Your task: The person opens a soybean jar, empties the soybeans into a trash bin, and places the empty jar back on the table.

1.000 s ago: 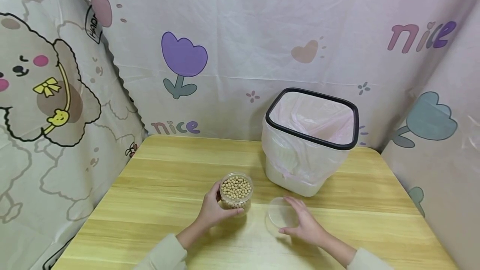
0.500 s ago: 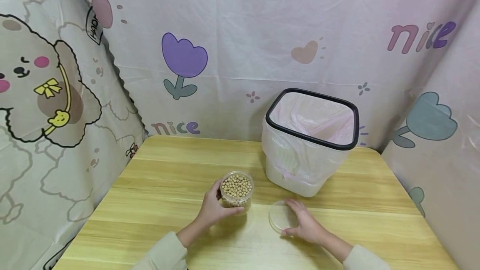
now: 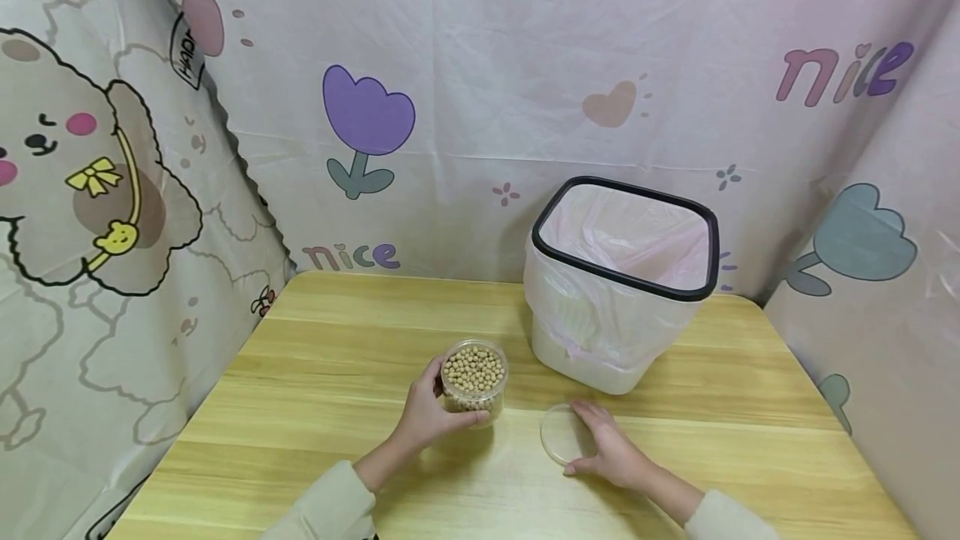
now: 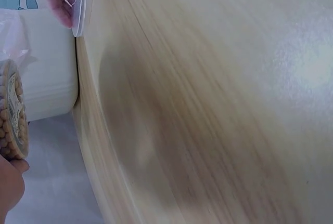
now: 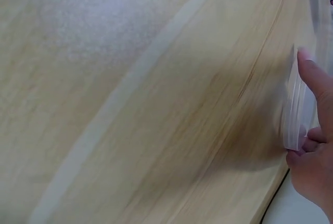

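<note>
One clear plastic jar (image 3: 489, 403) of soybeans (image 3: 472, 367): sat between the curled fingers and thumb of the left hand (image 3: 424, 421), close to upright and apparently raised off the wooden table (image 3: 337, 357).
Jar mouth: uncovered and filled near the brim, so a tilt of those fingers could have spilled soybeans.
Jar wall: smooth, probably slick; an easing thumb seemed the likeliest cause of a drop.
Round lid (image 3: 561, 433): pinched at its edge by the thumb and fingers of the right hand (image 3: 611, 450), spread about the disc's width; I could not tell whether it touched the table.
Lid edge: narrow, so a weak pinch might have let it slip.
White bin (image 3: 588, 365): stood just beyond the right fingers; a wide sweep might have knocked it.
Count, held: one jar, one lid; soybeans too many to number.
Count, around: two hands, two cream sleeves (image 3: 333, 507), one table, one bin, one pink liner bag (image 3: 622, 307), one black rim ring (image 3: 622, 273).
</note>
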### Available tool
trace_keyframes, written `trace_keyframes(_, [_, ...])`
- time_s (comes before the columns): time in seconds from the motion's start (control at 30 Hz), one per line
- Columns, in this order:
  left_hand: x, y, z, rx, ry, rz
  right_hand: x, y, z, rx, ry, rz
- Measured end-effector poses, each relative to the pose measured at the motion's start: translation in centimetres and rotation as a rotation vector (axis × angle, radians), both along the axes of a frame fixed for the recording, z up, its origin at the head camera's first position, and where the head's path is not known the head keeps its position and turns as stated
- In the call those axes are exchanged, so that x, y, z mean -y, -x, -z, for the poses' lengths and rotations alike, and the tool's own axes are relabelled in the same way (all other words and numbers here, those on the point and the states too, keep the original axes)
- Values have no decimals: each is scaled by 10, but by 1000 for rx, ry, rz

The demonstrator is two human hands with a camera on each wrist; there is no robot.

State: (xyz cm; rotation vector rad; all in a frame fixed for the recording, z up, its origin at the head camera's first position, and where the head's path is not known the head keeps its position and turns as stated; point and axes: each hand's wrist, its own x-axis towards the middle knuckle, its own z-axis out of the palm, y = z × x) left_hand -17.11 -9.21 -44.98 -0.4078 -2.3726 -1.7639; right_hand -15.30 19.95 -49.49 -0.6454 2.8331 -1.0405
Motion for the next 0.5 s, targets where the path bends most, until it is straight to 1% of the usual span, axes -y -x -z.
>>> trace_keyframes(0.23, [1,2,-1,-9,-4,-1,1,-2,-1,-1,-15,6])
trace_keyframes(0.37, [2,5,-2,-31,8,-1,0,-1,-4,-26,-19,10])
trace_keyframes(0.5, [3,8,-5,-50,32,-9,0,0,-12,-66,-12,26])
